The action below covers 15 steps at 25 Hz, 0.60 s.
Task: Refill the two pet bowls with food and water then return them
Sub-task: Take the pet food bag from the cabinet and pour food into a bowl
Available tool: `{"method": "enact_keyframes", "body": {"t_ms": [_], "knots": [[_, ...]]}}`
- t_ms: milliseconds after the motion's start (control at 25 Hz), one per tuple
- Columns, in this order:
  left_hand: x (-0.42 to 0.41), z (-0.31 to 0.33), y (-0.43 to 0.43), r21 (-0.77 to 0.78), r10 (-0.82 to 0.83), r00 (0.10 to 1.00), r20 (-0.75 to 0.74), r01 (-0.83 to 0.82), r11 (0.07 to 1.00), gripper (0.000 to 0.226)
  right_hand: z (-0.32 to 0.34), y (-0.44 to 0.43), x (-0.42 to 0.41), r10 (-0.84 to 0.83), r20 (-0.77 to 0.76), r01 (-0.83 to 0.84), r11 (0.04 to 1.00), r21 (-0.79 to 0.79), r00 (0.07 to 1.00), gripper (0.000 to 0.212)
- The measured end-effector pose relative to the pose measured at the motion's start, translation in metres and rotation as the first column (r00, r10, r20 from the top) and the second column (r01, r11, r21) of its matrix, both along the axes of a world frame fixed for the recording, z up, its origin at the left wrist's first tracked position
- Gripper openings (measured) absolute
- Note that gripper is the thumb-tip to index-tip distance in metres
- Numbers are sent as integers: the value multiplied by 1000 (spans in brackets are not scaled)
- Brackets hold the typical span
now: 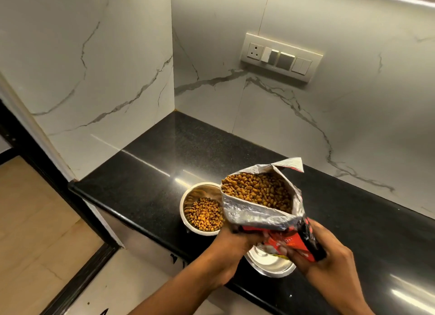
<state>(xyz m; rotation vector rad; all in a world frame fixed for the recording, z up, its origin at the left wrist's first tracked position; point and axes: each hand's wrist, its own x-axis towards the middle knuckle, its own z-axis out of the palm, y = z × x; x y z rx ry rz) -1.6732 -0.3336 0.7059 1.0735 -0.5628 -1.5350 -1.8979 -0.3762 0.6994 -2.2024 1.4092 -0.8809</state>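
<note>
Steel bowl (202,208), part-filled with kibble (206,213), stands near the front edge of a black granite counter (164,154) against marble-patterned walls (294,117). Just right of this bowl, both forearms reach in: left hand (237,240) and right hand (322,263) grip an open, tilted food bag (261,201) above a second steel bowl (270,263).

You face a black counter (164,150) set in a corner of marble walls (94,67). A switch plate (281,57) sits on the back wall. Left of you lies a beige floor (30,208).
</note>
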Motion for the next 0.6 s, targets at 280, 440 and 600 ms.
{"method": "enact_keyframes", "body": {"t_ms": [280,440,600], "knots": [[26,95,2,-232,20,663,748,233,944,32,23,27,56,-304,550,179,946,269,778,77],[35,157,-6,-346,127,557,821,309,886,31,65,14,68,-316,659,206,948,242,683,80],[35,217,-27,-539,263,595,760,352,765,24,135,-11,64,-222,742,187,973,133,632,78]]}}
